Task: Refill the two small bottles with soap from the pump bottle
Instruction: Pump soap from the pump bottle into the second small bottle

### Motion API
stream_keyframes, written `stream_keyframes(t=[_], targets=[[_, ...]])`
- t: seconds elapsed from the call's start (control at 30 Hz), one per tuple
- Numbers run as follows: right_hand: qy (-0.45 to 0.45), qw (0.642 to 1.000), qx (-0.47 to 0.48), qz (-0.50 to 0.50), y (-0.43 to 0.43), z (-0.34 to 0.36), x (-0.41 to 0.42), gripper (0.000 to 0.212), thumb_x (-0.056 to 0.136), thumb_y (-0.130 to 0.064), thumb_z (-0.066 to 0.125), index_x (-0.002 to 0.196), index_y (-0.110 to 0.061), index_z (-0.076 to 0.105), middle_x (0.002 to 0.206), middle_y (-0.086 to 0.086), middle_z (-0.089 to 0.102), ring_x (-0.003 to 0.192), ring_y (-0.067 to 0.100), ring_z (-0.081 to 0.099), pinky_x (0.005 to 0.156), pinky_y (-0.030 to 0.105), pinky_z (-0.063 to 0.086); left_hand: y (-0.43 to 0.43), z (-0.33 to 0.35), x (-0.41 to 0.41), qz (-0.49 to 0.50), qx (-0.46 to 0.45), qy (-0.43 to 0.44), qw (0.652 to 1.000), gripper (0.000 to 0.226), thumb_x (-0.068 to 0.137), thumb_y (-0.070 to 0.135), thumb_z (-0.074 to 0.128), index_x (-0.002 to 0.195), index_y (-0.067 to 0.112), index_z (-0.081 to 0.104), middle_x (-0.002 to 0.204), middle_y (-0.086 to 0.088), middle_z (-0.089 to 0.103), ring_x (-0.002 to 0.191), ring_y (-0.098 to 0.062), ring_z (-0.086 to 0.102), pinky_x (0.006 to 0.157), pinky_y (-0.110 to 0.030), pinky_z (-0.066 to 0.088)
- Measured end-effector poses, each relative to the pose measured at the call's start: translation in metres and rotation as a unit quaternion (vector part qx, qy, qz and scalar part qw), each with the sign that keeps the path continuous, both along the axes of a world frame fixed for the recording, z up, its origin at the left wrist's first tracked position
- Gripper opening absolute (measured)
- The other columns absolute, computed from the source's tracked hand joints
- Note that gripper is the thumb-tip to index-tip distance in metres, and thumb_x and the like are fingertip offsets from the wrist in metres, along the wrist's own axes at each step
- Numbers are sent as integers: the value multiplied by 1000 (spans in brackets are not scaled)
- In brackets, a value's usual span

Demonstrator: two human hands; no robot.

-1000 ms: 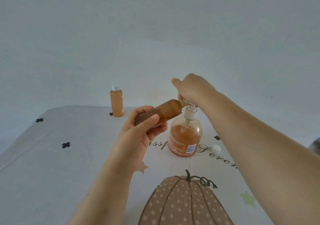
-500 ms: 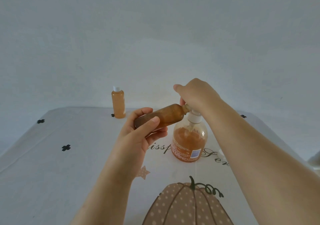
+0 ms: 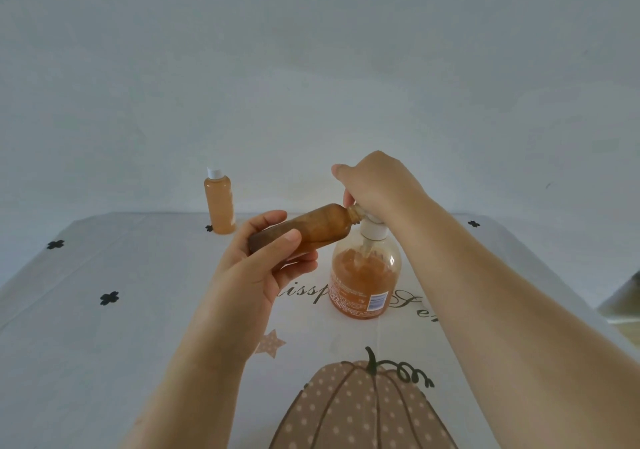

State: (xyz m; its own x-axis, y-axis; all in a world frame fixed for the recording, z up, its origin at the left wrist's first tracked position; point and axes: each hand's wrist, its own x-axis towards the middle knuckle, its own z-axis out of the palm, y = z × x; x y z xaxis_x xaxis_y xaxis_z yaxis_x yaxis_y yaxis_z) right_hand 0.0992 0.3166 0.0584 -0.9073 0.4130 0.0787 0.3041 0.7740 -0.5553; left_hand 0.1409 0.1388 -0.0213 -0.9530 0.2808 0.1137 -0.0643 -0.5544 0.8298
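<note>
Tablecloth (image 3: 104, 344), left hand (image 3: 256, 268) grips bottle (image 3: 311, 229) — right hand (image 3: 377, 185), pump (image 3: 373, 231)

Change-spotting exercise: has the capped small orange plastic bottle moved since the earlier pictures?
No. The capped small orange plastic bottle still stands beside the same black clover print.

The tablecloth (image 3: 104, 344) had curly dark writing. Just under the fingers (image 3: 298, 266) of the left hand (image 3: 252, 275) the letters "issp" could be read; the word's start was hidden behind the hand. Farther right of those fingers, past the pump bottle (image 3: 363, 282), stood a big "F" and a small "e", and the right arm (image 3: 485, 310) hid the rest. The pump bottle wore an orange label (image 3: 346, 298) with white print too tiny to read, and a white barcode patch (image 3: 377, 301) with numbers too small. The small bottle (image 3: 311, 230) in those fingers showed no words.
</note>
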Motion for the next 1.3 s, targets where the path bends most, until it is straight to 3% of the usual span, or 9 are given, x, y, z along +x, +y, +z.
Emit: stream_keyframes(t=[0.2, 0.4, 0.53, 0.63, 0.8, 1.13, 1.3], targets=[[-4, 1000, 10, -6, -2, 6, 1, 34, 93, -33, 49, 93, -9, 74, 73, 3, 65, 64, 23, 59, 61, 30, 44, 0, 2, 3, -3, 11, -6, 1000, 41, 76, 7, 77, 113, 6, 59, 94, -13, 73, 77, -30, 71, 70, -33, 59], [-17, 999, 33, -3, -5, 19, 3, 31, 92, -27, 49, 97, -9, 75, 70, 2, 61, 62, 22, 57, 61, 28, 42, 0, 5, 5, -1, 15, 5, 1000, 40, 74, 16, 70, 112, 8, 60, 93, -16, 73, 78, -29, 71, 69, -31, 59], [-48, 997, 60, -2, -8, 25, 2, 28, 93, -21, 48, 98, -11, 74, 83, 5, 71, 68, 23, 62, 60, 27, 41, 1, 6, 7, -7, 23, 9, 1000, 36, 76, 17, 69, 110, 9, 59, 86, -15, 72, 69, -26, 68, 63, -29, 58], [-60, 997, 45, -10, -10, 24, 2, 29, 90, -17, 48, 98, -9, 74, 72, 7, 67, 61, 25, 60, 65, 29, 46, 1, 6, 7, -13, 28, 9, 999, 36, 77, 15, 69, 110, 8, 58, 88, -15, 72, 70, -27, 69, 65, -30, 58], [-65, 998, 22, -10, -9, 22, 2, 28, 88, -18, 49, 94, -9, 76, 65, 7, 67, 59, 24, 60, 62, 28, 46, 1, 5, 7, -18, 23, 7, 1000, 35, 76, 11, 71, 109, 9, 59, 90, -13, 72, 71, -28, 68, 67, -31, 58], [-38, 998, 45, 0, -3, 3, -5, 27, 87, -22, 50, 92, -12, 74, 81, 4, 70, 64, 22, 58, 54, 27, 37, -2, 2, 2, -10, -13, 15, 1000, 37, 75, 7, 75, 108, 7, 59, 89, -14, 71, 70, -29, 67, 66, -31, 58], [-34, 999, 40, 4, 0, 0, -9, 25, 86, -21, 52, 92, -12, 74, 82, 4, 70, 67, 23, 61, 55, 28, 39, -2, 0, -1, -12, -9, 14, 1000, 33, 74, 12, 67, 106, 7, 59, 88, -14, 71, 68, -28, 67, 64, -31, 57]])
